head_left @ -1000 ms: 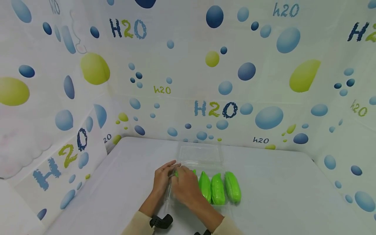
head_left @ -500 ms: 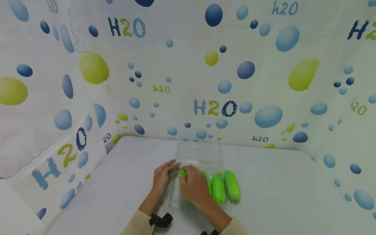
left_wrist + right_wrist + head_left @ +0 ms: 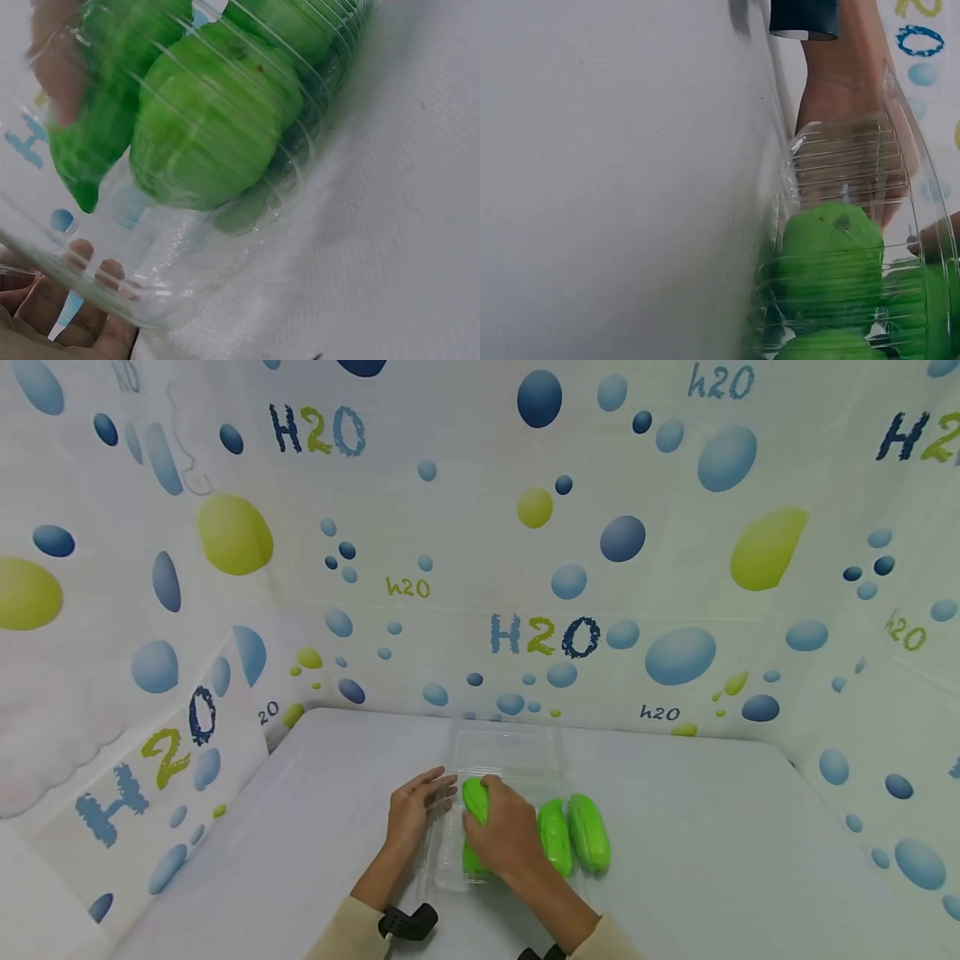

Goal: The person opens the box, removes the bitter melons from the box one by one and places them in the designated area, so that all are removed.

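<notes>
- Right hand (image 3: pixel 506 827) in from the near right, palm turned down, knuckles arched, thumb on the left – fingers curled round a green vegetable (image 3: pixel 474 795), a firm grip
- That vegetable sits at the left part of the clear container (image 3: pixel 450 860), raised and tilted, pointed tip showing in the left wrist view
- Left hand (image 3: pixel 411 806) at the container's left side, fingers loosely extended and apart, thumb side up, nothing held – whether they touch the plastic, I can't tell
- Both forearms reach forward from cream sleeves (image 3: pixel 347 928), a black wrist device (image 3: pixel 408 922) on the left wrist
- Right of the right hand, two green vegetables (image 3: pixel 555 837) side by side; whether the outermost is inside the wall, hard to say
- Behind the hands, the lid (image 3: pixel 506 750) lies folded back on the white table (image 3: pixel 690 827), backdrop (image 3: pixel 450 510) of blue and lime spots beyond
</notes>
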{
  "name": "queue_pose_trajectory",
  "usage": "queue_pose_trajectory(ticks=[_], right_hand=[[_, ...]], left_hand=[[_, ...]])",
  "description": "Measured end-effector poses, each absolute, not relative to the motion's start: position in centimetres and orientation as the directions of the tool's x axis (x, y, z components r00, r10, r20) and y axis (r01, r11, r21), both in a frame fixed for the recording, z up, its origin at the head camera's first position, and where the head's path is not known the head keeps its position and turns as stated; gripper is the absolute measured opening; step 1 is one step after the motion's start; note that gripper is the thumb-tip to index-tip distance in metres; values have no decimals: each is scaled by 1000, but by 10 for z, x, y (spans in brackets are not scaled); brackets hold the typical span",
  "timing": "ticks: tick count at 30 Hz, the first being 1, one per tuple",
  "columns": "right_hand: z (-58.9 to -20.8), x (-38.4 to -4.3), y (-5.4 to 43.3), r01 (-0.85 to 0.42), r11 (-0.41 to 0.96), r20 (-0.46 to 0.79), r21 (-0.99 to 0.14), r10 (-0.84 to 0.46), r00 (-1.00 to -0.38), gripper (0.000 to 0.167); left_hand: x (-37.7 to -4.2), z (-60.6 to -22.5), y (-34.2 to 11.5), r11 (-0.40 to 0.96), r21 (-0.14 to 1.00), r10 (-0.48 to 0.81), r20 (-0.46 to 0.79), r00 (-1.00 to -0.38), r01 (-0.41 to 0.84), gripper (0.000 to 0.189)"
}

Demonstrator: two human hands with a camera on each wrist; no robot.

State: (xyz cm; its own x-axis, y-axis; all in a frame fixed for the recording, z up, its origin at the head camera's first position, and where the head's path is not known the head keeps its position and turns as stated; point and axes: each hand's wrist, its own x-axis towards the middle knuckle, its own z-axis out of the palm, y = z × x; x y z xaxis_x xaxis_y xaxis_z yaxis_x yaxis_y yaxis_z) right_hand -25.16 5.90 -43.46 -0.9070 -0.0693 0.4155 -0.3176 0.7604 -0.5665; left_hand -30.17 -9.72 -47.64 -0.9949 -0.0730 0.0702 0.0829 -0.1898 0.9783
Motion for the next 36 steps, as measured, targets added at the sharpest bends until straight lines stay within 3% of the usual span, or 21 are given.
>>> queue_pose_trajectory(ticks=[17,25,36], right_hand=[[-438,-254,64,-241,724,312,-646,-38,-949,50],[-437,-253,69,-254,713,343,-653,-20,-939,49],[-431,-253,80,-248,587,355,-770,72,-932,50]], left_hand=[[-302,-478,-98,-207,976,-76,55,-996,70,39],[-302,-479,-95,-202,977,-78,56,-995,71,39],[-303,-477,-96,-172,982,-84,68,-994,82,39]])
